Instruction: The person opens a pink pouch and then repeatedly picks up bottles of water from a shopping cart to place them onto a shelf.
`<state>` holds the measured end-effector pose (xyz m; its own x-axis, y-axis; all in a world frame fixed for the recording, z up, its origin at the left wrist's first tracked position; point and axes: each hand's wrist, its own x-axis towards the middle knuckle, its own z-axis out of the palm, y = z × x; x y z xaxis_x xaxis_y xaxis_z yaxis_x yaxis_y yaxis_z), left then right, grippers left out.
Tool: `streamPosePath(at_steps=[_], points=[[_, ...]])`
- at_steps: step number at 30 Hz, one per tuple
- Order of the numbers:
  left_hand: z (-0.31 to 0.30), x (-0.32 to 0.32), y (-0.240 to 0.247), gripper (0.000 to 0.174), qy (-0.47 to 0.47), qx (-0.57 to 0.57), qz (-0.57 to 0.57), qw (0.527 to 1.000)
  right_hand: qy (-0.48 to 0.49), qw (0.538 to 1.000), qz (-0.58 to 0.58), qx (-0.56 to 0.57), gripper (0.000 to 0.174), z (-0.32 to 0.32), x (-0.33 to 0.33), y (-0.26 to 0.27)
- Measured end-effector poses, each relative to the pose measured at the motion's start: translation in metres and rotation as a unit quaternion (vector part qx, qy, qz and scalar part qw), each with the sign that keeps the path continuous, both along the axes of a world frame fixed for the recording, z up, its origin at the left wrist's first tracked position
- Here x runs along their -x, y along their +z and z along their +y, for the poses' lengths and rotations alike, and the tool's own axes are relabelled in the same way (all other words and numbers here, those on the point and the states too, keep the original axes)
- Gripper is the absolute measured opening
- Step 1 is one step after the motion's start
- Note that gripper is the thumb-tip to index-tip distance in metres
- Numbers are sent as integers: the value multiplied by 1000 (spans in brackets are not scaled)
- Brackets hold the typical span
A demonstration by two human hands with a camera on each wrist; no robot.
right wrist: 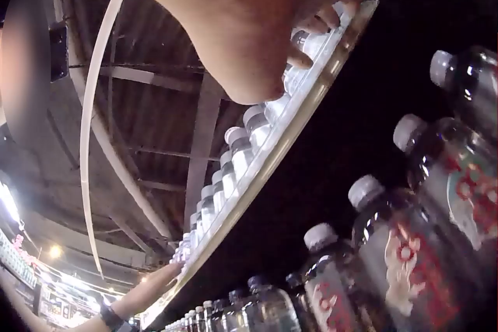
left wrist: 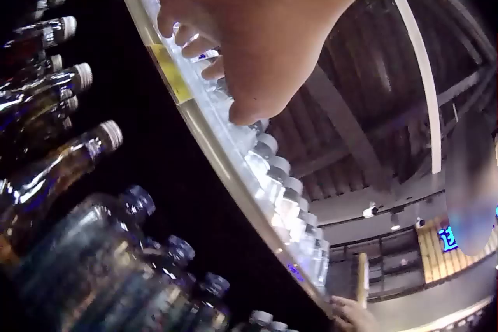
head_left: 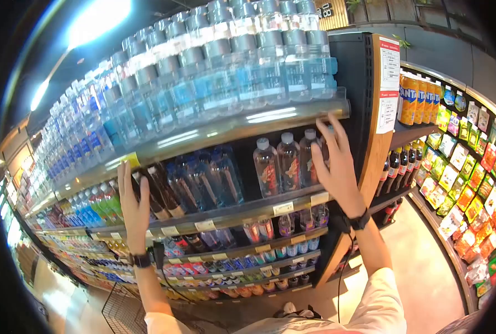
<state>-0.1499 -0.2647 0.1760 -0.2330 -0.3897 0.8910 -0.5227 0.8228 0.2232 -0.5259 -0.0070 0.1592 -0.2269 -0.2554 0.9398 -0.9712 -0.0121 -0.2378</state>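
Note:
Both hands are raised to the front edge of an upper shelf (head_left: 203, 131) packed with clear water bottles (head_left: 231, 83). My left hand (head_left: 132, 209) has its fingers extended upward, fingertips right by a yellow tag (head_left: 131, 160) on that edge. Farther right, my right hand (head_left: 337, 170) is spread, with its fingertips at the edge near the shelf's end. Each wrist view shows the hand from below, overlapping the rail and the bottles behind it; neither hand grips anything visible. Below the edge stand red-labelled bottles (head_left: 268, 170) near the right hand and dark brown bottles (head_left: 161, 192) near the left.
Blue-tinted bottles (head_left: 223, 175) stand between the hands, one level down. Lower shelves hold several rows of small drinks. A wood-trimmed end post (head_left: 370, 150) borders the right side, beyond it orange Fanta bottles (head_left: 408, 100) and racked snack bags (head_left: 470, 183). A wire basket (head_left: 120, 312) is at lower left.

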Motion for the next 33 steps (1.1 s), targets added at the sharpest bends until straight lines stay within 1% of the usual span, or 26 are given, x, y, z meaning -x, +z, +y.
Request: streamPosePath(at_steps=[1,3,5,6,7,9,10,11,13,14,15,16,17,19,20,21,22,23,24,25,27,28,30,31,32,33], points=[[19,-7,-14,49,-45,-16,10,999,71,997,-20,-10,43,12,-15,-19],[45,-31,-52,45,-63,-58,-6,996,84,993,1,-88,39,36,-41,-60],[67,-58,-87,43,-72,-114,-24,991,126,975,-76,-165,38,59,-61,-110],[73,-66,-105,44,-60,-150,10,987,130,969,-113,-176,39,69,-70,-130],[78,-75,-124,44,-39,-166,30,985,135,959,-145,-204,45,84,-77,-142],[90,-99,-159,43,7,-195,56,979,97,967,-139,-191,51,108,-76,-166],[99,-104,-168,35,35,-166,78,982,73,972,-134,-177,57,121,-79,-167],[102,-114,-173,32,24,-199,64,978,46,956,-205,-205,56,134,-75,-168],[112,-139,-179,26,10,-266,42,963,74,963,-205,-161,49,150,-74,-158],[118,-143,-174,17,21,-261,21,965,87,950,-249,-167,44,155,-77,-151],[125,-144,-166,15,28,-230,22,973,99,936,-290,-174,39,158,-78,-147],[135,-140,-152,14,34,-198,23,979,99,944,-264,-174,35,156,-75,-150],[145,-132,-134,13,38,-165,23,985,112,940,-254,-197,35,154,-75,-149],[179,-102,-84,10,-22,-102,56,993,127,934,-233,-238,37,151,-83,-147],[197,-90,-64,11,-48,-82,56,994,131,943,-189,-238,38,147,-87,-145],[217,-75,-46,15,-101,-75,68,990,155,935,-210,-240,38,147,-92,-146],[235,-60,-28,20,-154,-65,81,983,167,936,-190,-243,38,147,-93,-144],[248,-49,-8,27,-225,0,28,974,180,937,-170,-247,37,149,-93,-142],[262,-35,9,29,-338,5,17,941,181,933,-180,-253,38,153,-91,-141],[275,-15,21,32,-416,43,33,908,187,932,-185,-250,38,158,-86,-142],[305,22,43,24,-510,106,55,852,193,928,-203,-245,40,175,-72,-152],[324,36,51,22,-515,133,75,844,211,942,-161,-206,39,177,-55,-167],[359,65,62,20,-498,185,145,835,202,940,-203,-187,38,193,-33,-196],[369,86,65,23,-497,216,206,815,196,938,-225,-177,37,201,-27,-202],[380,107,67,27,-490,246,266,793,215,940,-209,-160,36,207,-22,-199],[387,117,67,22,-498,256,279,780,212,933,-234,-171,36,215,-21,-196]])
